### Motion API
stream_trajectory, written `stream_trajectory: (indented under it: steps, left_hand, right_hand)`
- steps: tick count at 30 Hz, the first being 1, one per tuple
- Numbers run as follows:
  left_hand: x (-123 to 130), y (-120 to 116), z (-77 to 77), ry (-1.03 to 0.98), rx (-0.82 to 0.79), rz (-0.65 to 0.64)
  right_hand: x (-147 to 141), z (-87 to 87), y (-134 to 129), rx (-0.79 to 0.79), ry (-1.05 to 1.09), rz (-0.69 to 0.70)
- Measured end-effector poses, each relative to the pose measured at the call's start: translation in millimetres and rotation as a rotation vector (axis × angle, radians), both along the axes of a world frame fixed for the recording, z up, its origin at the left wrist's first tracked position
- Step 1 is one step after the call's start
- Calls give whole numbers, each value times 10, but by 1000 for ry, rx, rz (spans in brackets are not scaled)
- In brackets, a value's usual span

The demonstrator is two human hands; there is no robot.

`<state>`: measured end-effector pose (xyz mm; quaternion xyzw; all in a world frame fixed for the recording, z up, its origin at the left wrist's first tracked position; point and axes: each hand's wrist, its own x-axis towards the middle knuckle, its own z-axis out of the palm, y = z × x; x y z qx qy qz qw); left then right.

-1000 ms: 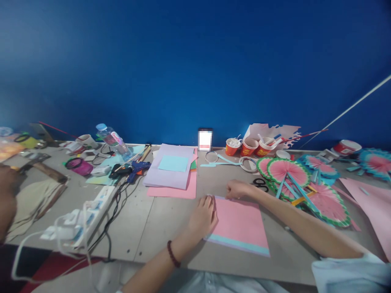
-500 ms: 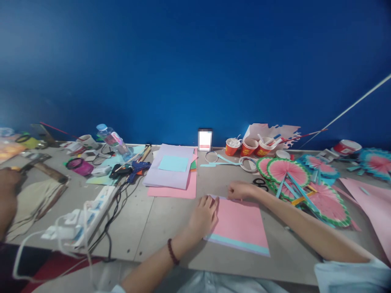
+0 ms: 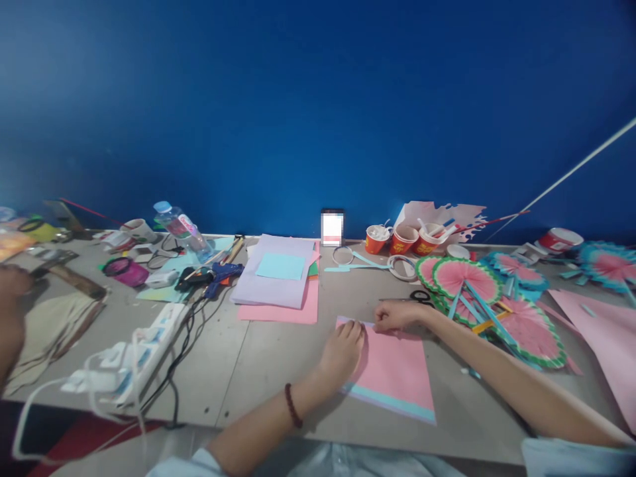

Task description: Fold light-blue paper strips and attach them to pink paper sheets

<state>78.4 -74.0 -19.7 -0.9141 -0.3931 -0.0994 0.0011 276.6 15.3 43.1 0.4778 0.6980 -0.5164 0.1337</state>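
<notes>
A pink sheet of paper lies flat on the table in front of me, with light blue and lilac strips along its near edge. My left hand, a beaded bracelet on its wrist, rests on the sheet's left side with its fingers bent together at the far edge. Close by on the right, my right hand is curled closed on that same far edge; its fingertips are partly hidden. Black scissors lie just behind my right wrist, half covered.
Lilac paper is stacked behind to the left. Pink folded paper fans lie right. Red paper cups and a phone stand by the wall. A power strip, glue gun and another person's hand are left.
My left hand has slid a little right and up along the sheet, closer to my right hand, and its fingers have drawn together. The right hand stays at the far edge.
</notes>
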Motion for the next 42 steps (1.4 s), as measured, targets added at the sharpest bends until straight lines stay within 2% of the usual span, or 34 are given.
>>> stream_trajectory:
  steps: [5,8,11,14,16,19,22,29,35,42]
  left_hand:
    - [-19,4,93,-18,-11,2]
    - [-53,55,155,-109,-80,42]
    - [-112,140,185,-329,-164,122]
    - [-177,250,201,-492,-212,170]
    - [-216,321,215,-527,-285,178]
    - [-264,394,246,-575,-493,163]
    - [-299,417,289,-682,-654,190]
    - [-337,415,381,-830,-777,219]
    - [-391,455,426,-819,-774,197]
    - [-452,506,625,-766,-849,159]
  right_hand:
    - [10,39,-38,48,30,-29]
    - [-13,89,-96,247,-32,-30]
    - [-70,173,-197,488,-46,-1]
    - [-143,275,-301,598,-48,47]
    - [-183,327,-348,637,-65,70]
    - [-211,359,-376,669,-81,78]
    - [-202,353,-376,659,-75,45]
    - [-148,341,-364,549,76,-144]
    - [-126,340,-300,391,137,-199]
    - [-97,317,-196,259,189,-191]
